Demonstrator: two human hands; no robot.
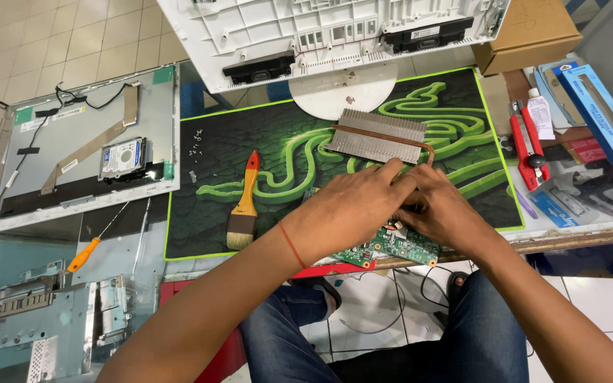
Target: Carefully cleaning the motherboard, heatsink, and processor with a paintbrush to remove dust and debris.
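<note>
A large white plastic computer back shell [321,35] is lying at the far edge of the black mat with green swirls [285,163], which is covering the tabletop [583,227]. Left of the mat, a grey flat display panel [86,142] is resting with a silver hard drive [123,157] on it. On the mat's far half, a finned metal heatsink with a copper pipe [377,135] is sitting just beyond both hands. The left hand [345,213] and right hand [441,209] are pressing together, fingers curled down onto a green circuit board [399,245] at the mat's near edge; what they are pinching is hidden. A wooden-handled paintbrush with a red tip [244,206] is lying on the mat's left part. An orange-handled screwdriver [90,248] is lying left of the mat.
</note>
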